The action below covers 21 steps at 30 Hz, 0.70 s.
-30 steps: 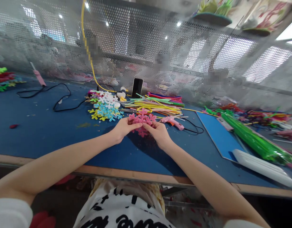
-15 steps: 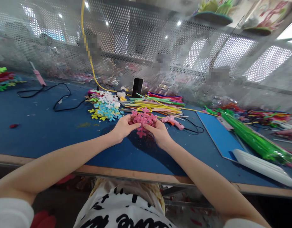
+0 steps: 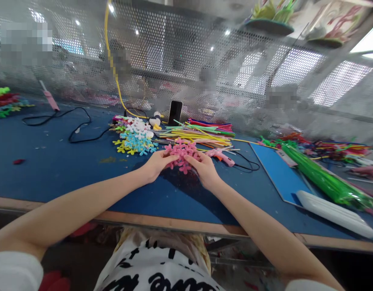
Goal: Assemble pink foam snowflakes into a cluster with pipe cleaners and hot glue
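Observation:
A pink pipe-cleaner snowflake [image 3: 182, 150] with flower-like tips is held between both hands, just above the blue tabletop. My left hand [image 3: 157, 163] pinches its left side, thumb on top. On the opposite side, my right hand [image 3: 204, 167] grips it with the thumb near the centre; the fingertips beneath are hidden. Beyond my left hand lies a pile of white, blue and yellow pipe-cleaner snowflakes [image 3: 134, 135]. Loose pipe cleaners [image 3: 198, 133] in many colours lie behind the held piece. A pink glue gun [image 3: 221, 157] rests right of my right hand.
A phone [image 3: 175, 112] stands upright near the perforated metal screen [image 3: 186, 60]. At right are a blue board [image 3: 271, 169], a bagged green pipe-cleaner bundle [image 3: 323, 178] and a white packet [image 3: 335, 214]. A black cord [image 3: 83, 139] crosses the left side. The wooden table edge [image 3: 174, 223] runs in front.
The pink snowflake has been turned slightly between my fingers, so its lowest tip now points further right. Both hands stay in nearly the same place, still gripping it.

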Each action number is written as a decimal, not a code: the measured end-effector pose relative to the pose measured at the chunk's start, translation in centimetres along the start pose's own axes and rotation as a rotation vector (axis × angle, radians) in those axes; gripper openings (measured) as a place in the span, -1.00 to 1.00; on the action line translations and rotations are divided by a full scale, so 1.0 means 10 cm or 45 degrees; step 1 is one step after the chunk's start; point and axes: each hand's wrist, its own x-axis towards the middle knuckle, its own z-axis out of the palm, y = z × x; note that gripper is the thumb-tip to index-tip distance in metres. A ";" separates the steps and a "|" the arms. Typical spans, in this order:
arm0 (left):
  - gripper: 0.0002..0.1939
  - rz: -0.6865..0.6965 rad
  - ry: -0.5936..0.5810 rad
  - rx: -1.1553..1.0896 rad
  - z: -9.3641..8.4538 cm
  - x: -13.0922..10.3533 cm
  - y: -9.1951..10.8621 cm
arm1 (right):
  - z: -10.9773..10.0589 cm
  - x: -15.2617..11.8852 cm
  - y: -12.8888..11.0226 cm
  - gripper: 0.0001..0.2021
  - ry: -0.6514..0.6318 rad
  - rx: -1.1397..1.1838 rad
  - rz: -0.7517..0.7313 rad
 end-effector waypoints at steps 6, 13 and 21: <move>-0.69 -0.034 0.005 -0.149 0.00 0.00 0.03 | 0.00 0.02 0.00 -0.62 0.073 0.098 0.029; -0.57 -0.027 0.095 -0.210 -0.02 0.02 0.01 | 0.04 -0.03 -0.01 -0.65 -0.043 0.125 0.021; -0.59 0.055 0.080 -0.123 0.01 -0.02 0.02 | 0.04 -0.05 0.03 -0.64 0.026 -0.224 0.037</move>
